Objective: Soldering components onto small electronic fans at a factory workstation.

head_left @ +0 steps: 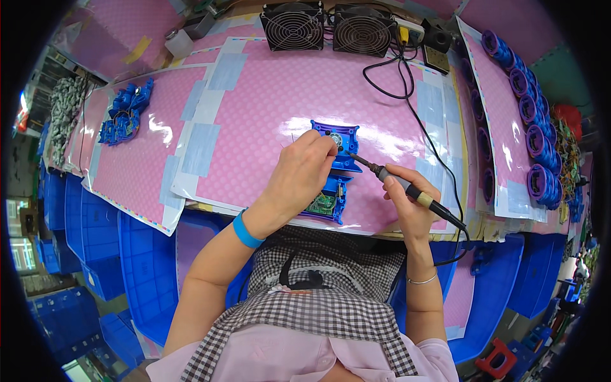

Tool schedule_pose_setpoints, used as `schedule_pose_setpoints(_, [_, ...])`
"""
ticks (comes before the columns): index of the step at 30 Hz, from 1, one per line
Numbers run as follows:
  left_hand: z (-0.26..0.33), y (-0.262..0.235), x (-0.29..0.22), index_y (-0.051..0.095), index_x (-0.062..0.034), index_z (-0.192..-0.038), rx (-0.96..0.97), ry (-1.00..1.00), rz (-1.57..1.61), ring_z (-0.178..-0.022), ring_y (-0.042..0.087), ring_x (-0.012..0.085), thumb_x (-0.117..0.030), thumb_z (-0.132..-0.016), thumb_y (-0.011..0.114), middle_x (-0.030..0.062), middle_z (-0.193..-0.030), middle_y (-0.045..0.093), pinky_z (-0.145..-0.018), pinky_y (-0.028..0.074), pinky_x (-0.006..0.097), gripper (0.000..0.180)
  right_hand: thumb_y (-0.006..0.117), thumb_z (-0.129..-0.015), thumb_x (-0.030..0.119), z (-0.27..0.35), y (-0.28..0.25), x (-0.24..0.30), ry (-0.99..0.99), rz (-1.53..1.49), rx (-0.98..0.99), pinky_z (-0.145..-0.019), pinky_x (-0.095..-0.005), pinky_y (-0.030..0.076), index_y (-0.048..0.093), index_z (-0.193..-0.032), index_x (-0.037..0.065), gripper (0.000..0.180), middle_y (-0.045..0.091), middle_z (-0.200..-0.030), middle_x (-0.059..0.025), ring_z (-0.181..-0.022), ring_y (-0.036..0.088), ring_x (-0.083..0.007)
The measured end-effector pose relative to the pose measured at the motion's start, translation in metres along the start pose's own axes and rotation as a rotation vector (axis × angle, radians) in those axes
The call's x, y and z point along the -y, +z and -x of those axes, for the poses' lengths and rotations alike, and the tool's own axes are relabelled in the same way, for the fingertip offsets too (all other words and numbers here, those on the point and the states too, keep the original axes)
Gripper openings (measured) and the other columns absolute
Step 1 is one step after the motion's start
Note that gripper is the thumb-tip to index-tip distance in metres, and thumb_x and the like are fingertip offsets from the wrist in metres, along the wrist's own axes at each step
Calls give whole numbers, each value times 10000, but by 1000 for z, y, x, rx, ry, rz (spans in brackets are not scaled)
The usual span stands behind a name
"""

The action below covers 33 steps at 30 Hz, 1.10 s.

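My right hand (410,202) grips a soldering iron (407,186) like a pen. The iron's tip reaches the upper blue plastic housing (350,135), near a round speaker-like part and dark posts. My left hand (304,167), with a blue band on its wrist, is closed in a pinch over the housing's left side. A thin wire (293,137) sticks out beside its knuckles; the pinched end is hidden by the fingers. Just below, a second blue housing piece holds a green circuit board (323,204), partly covered by my left hand.
Two black fans (294,28) stand at the back, with a cable and an iron stand (436,49) to their right. Blue assemblies (126,113) lie at left. Blue ring-shaped parts (540,141) line a raised board at right. Blue bins (149,274) sit below the table edge.
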<state>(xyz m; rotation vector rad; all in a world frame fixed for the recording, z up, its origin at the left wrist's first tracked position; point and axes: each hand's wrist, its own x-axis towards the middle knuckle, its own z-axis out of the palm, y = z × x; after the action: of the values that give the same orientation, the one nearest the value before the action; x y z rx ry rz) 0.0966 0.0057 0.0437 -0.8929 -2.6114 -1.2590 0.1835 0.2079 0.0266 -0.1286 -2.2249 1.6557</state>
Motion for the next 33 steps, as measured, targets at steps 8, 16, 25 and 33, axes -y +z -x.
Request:
schedule_pose_setpoints(8, [-2,2,1,602,-3,-870,21,-14,12,-776,606,343,-6,-828,629,152,-834,573,-661,494,430,49,677,-856,19,-1,0,-1,6,2,8,-602,-228,538,689,-1049,-67,211,687,-786,-100,-651,647,-125])
schedule_pose_setpoints(16, [-1,3,5,634,-12,-877,-15,29,-69,-721,613,261,-4,-787,677,116,-800,597,-620,477,364,100,684,-849,14,-1,2,3,-16,26,29,-604,-225,535,692,-1044,-64,210,689,-794,-98,-651,646,-123])
schedule_pose_setpoints(25, [31,-39,33,721,-3,-934,-258,-426,17,-641,519,145,-98,-796,737,81,-768,622,-578,412,291,169,685,-848,26,-2,-4,4,6,-33,-11,-598,-233,528,693,-1049,-55,217,696,-839,-112,-679,646,-130])
schedule_pose_setpoints(33, [17,-8,17,734,-14,-903,-339,-77,51,-634,584,120,-75,-798,749,86,-790,685,-555,445,265,123,712,-809,28,0,1,1,85,-43,-12,-705,-228,506,722,-1004,-28,203,731,-894,-94,-783,661,-114])
